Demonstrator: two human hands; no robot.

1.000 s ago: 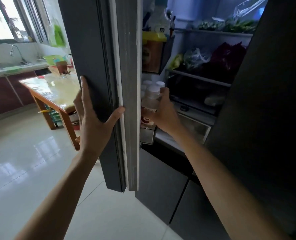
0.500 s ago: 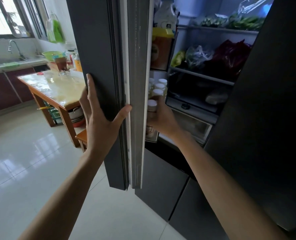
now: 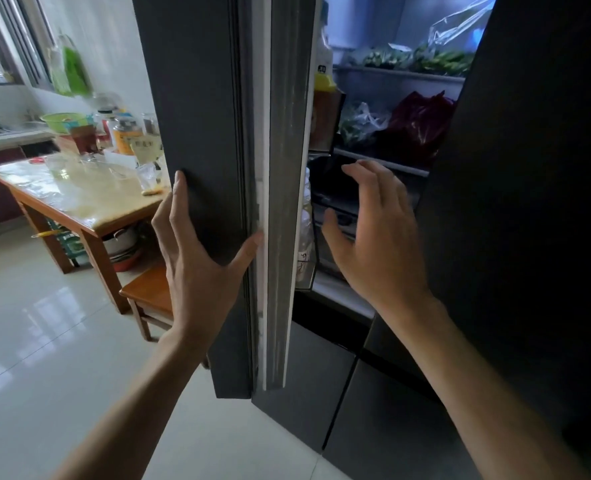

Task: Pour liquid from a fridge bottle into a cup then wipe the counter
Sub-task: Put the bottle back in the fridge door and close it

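Grey fridge door [image 3: 197, 133] braced by your flat, spread left hand [image 3: 197, 261].
Your right hand [image 3: 377, 233] hovers empty, fingers spread, just right of the door-rack bottles [image 3: 304, 233].

Dark grey fridge door [image 3: 197, 133]: matt, smooth metal-look face; pale rubbery edge seal [image 3: 261, 237]. 
Brown wooden table [image 3: 90, 223]: glossy clear plastic cover. 
White tiled floor [image 3: 45, 341]: polished, reflective. 
Clear plastic bottles [image 3: 304, 233]: translucent.

Two hands up: left hand [image 3: 197, 268], right hand [image 3: 377, 237]. One open fridge door [image 3: 200, 133], one bench [image 3: 90, 199], one red bag [image 3: 418, 123] inside.
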